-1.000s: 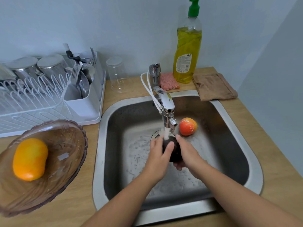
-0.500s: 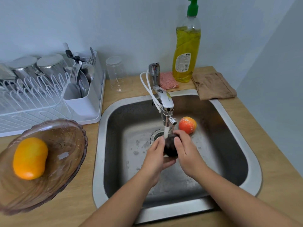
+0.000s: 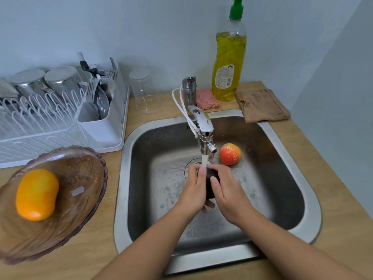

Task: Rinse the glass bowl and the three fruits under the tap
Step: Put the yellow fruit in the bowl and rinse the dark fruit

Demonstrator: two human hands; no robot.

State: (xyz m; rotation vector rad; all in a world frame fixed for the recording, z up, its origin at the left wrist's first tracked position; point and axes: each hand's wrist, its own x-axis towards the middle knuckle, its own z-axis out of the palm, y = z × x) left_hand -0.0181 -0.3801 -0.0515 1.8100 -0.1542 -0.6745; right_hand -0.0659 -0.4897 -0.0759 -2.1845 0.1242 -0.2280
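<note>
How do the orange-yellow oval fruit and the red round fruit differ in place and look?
The orange-yellow oval fruit lies in the brown glass bowl on the counter; the red round fruit sits on the steel sink floor beside the tap. The orange-yellow fruit is elongated and evenly coloured; the red one is rounder with pale speckles. Shared: neither is held or under the stream.

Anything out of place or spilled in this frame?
Nothing spilled or damaged. Minor: the brown cloth laps over the sink rim at the back right corner. The red fruit lies loose in the sink.
</note>
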